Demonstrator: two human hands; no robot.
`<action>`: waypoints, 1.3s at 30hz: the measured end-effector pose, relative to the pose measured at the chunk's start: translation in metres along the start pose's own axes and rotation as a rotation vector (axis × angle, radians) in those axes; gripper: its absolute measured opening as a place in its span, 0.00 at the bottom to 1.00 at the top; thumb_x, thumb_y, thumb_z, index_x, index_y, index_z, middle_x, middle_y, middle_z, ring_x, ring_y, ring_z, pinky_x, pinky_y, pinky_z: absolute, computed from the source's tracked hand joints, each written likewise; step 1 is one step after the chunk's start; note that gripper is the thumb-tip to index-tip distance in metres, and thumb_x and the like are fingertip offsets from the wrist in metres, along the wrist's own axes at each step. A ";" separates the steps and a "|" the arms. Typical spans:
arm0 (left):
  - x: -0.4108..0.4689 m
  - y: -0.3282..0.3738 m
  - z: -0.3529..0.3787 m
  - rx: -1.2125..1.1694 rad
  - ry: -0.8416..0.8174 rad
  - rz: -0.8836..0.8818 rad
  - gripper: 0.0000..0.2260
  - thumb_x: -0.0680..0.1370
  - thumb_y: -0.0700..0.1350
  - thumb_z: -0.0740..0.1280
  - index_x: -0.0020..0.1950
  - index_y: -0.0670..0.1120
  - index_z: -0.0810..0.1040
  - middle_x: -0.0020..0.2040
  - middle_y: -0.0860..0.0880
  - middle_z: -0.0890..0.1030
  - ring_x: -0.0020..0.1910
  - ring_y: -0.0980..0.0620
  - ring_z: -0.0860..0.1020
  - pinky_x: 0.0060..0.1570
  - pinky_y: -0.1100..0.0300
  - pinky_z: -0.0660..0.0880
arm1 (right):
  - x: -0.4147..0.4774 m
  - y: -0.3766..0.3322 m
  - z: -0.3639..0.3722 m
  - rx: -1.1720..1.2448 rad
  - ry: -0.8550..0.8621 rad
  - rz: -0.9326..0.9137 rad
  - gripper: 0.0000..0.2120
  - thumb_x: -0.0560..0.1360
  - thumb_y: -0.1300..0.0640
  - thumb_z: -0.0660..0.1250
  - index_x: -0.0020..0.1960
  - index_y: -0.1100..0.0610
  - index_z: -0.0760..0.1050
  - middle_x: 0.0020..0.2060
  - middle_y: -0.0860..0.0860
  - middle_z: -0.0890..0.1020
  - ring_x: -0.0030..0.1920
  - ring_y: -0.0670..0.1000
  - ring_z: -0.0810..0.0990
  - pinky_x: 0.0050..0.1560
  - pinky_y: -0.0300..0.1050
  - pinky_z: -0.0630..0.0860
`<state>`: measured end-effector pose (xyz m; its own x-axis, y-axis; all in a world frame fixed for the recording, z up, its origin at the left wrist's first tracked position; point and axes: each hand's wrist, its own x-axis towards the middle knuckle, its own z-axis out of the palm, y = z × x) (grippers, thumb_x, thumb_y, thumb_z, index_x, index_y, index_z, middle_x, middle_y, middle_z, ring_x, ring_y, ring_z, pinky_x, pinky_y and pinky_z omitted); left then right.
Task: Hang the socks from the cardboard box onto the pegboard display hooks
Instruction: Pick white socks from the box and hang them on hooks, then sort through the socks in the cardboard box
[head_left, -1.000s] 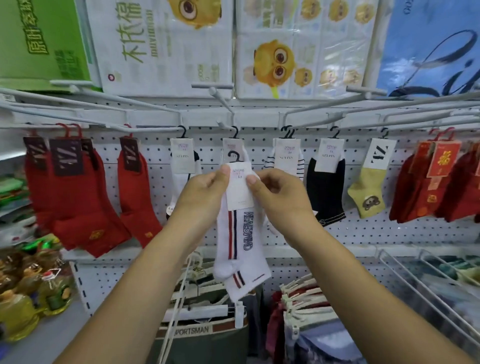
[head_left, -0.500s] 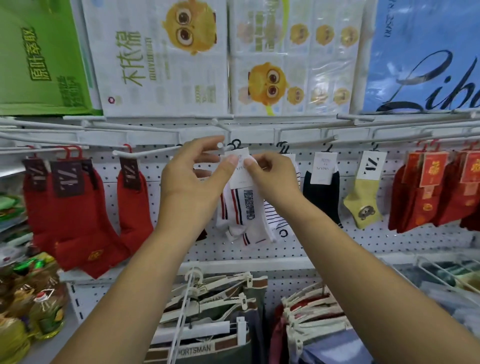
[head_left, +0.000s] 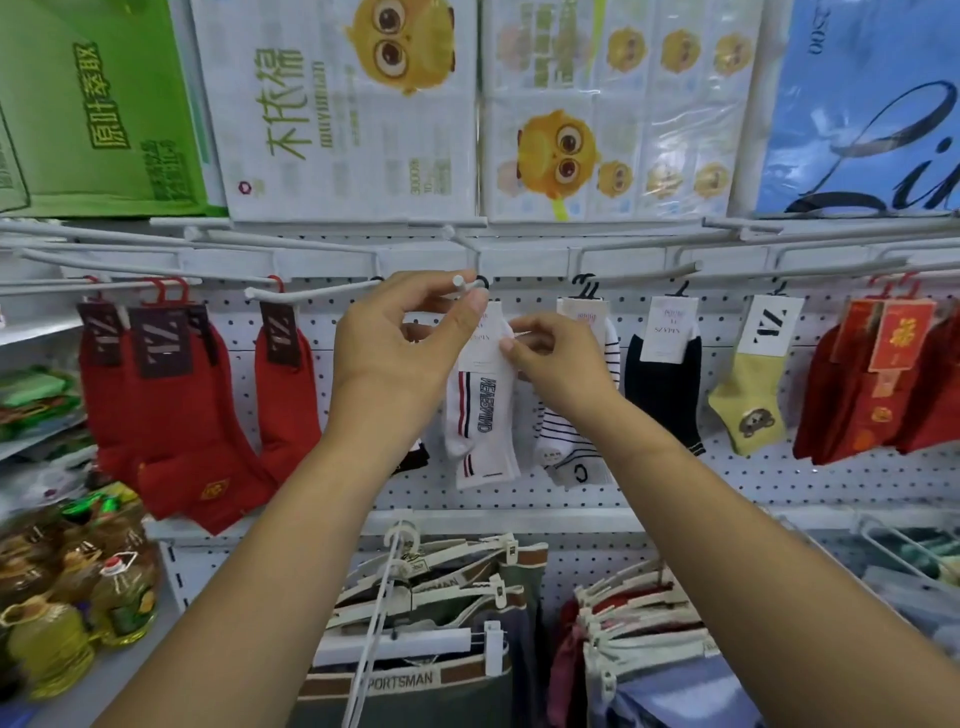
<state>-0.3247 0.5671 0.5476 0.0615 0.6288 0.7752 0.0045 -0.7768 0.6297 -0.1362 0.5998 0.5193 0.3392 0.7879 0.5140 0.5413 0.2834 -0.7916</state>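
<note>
White pegboard (head_left: 769, 473) below shelved tissue packs (head_left: 343, 104)

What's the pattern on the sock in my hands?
White sock with red and navy stripes plus dark lettering; head view.

— What runs across the top of the frame?
— A green carton (head_left: 98, 104) at upper left, white packs (head_left: 353, 130) printed with a big-eyed yellow cartoon creature in the middle, and a blue pack (head_left: 857, 104) at upper right (dark script lettering, cut off by the edge).
— And lower down?
— Bottles of yellow oil (head_left: 78, 597) at lower left on a grey shelf (head_left: 135, 675), briefs on white clip hangers (head_left: 415, 597) at bottom centre, and a white wire basket (head_left: 909, 551) at lower right. The light is even.
</note>
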 end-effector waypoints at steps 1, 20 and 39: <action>-0.001 0.000 -0.001 0.001 -0.004 0.000 0.06 0.79 0.47 0.73 0.54 0.48 0.85 0.51 0.53 0.85 0.48 0.63 0.81 0.49 0.65 0.77 | -0.005 0.000 -0.002 -0.015 -0.001 0.002 0.12 0.78 0.53 0.72 0.60 0.54 0.79 0.48 0.50 0.85 0.50 0.50 0.84 0.57 0.55 0.82; -0.195 -0.048 -0.005 0.207 -0.332 -0.311 0.13 0.80 0.55 0.68 0.64 0.58 0.80 0.58 0.66 0.78 0.57 0.70 0.74 0.59 0.67 0.69 | -0.284 0.048 -0.053 -0.432 -0.164 0.132 0.23 0.79 0.46 0.68 0.73 0.47 0.70 0.70 0.43 0.74 0.66 0.40 0.71 0.67 0.35 0.68; -0.538 0.054 0.058 0.335 -0.894 -0.577 0.15 0.81 0.51 0.68 0.66 0.48 0.80 0.64 0.54 0.79 0.66 0.52 0.75 0.63 0.64 0.67 | -0.644 0.117 -0.233 -0.487 -0.247 0.710 0.23 0.77 0.49 0.72 0.70 0.51 0.74 0.63 0.46 0.79 0.61 0.45 0.76 0.59 0.32 0.68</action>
<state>-0.2998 0.1848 0.1612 0.6591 0.7515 -0.0293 0.5248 -0.4318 0.7335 -0.1124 -0.0012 0.1729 0.5740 0.8003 -0.1734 0.5526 -0.5348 -0.6392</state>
